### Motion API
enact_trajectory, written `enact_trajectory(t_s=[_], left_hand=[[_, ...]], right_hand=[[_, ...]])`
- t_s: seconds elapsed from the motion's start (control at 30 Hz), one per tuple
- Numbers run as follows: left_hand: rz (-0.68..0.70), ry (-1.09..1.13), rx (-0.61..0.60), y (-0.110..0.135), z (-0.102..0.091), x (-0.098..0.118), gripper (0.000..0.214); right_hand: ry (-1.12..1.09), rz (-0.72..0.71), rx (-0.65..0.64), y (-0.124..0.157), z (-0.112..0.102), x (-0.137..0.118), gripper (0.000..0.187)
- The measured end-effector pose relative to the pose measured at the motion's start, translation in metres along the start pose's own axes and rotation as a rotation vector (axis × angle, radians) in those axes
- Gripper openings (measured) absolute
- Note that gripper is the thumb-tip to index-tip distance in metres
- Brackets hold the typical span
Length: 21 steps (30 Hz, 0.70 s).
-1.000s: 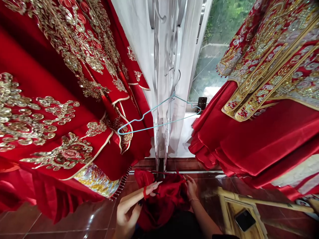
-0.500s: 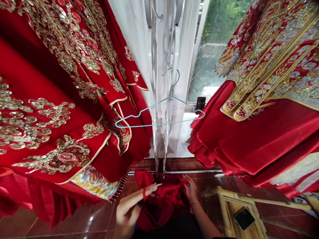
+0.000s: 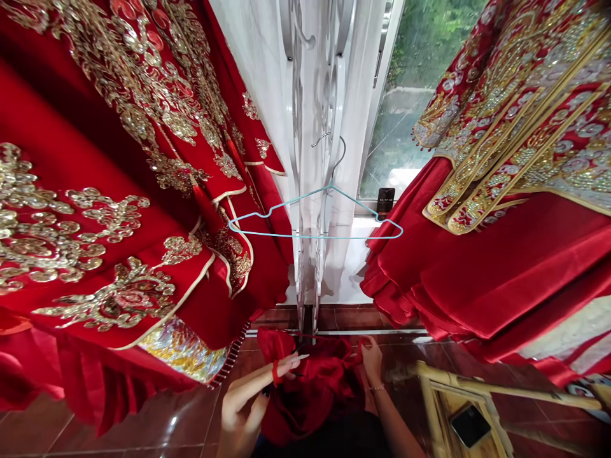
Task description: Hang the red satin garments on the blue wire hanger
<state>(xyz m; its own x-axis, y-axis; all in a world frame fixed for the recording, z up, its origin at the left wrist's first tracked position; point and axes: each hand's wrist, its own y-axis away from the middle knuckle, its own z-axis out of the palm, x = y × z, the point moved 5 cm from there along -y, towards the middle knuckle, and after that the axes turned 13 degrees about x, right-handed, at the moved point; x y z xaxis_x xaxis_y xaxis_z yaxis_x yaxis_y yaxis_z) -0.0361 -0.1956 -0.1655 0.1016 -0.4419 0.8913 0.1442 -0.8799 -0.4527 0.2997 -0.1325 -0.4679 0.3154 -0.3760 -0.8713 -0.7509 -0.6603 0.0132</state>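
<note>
Bunched red satin cloth (image 3: 324,375) lies over my lap. My right hand (image 3: 372,362) pinches its upper right edge between thumb and fingers. My left hand (image 3: 251,394) is over the cloth's left side, index finger stretched forward and a red band (image 3: 275,373) round it. Something small and dark shows by its fingertips; what these fingers hold is too hidden to name. Above both hands hangs a light blue clothes hanger (image 3: 315,237) with a metal hook and nothing on it.
Red gowns with gold beading hang at left (image 3: 143,242) and right (image 3: 477,273). A white metal rack (image 3: 298,267) stands between them. One phone (image 3: 386,202) leans by the window; another phone (image 3: 470,425) lies on a bamboo stool (image 3: 434,407) at lower right.
My right hand has shifted slightly right, drawing the cloth's edge with it. The hanger has swung a little to the right. My left hand is nearly where it was.
</note>
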Motion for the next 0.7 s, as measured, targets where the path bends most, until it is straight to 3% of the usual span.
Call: enact_trajectory(t_s=[0.07,0.2,0.3,0.43,0.57,0.7], left_hand=[[-0.006,-0.036,-0.025,0.0,-0.004,-0.004,0.038],[-0.066,-0.099,0.054,-0.005,-0.016,-0.014,0.033],[-0.098,-0.059,0.128,-0.009,-0.024,-0.02,0.029],[-0.276,0.04,0.249,-0.01,-0.038,-0.037,0.033],[-0.316,0.098,0.315,-0.017,-0.052,-0.045,0.035],[-0.309,0.141,0.395,-0.029,-0.062,-0.038,0.034]], right_hand=[[0.034,0.027,-0.007,-0.009,-0.007,-0.004,0.025],[0.093,0.118,-0.08,-0.023,-0.02,-0.01,0.007],[0.036,0.185,-0.165,-0.026,-0.029,-0.018,0.026],[-0.208,0.242,-0.307,-0.019,-0.039,-0.036,0.038],[-0.43,0.264,-0.403,-0.025,-0.055,-0.068,0.043],[-0.699,0.205,-0.396,-0.051,-0.079,-0.13,0.036]])
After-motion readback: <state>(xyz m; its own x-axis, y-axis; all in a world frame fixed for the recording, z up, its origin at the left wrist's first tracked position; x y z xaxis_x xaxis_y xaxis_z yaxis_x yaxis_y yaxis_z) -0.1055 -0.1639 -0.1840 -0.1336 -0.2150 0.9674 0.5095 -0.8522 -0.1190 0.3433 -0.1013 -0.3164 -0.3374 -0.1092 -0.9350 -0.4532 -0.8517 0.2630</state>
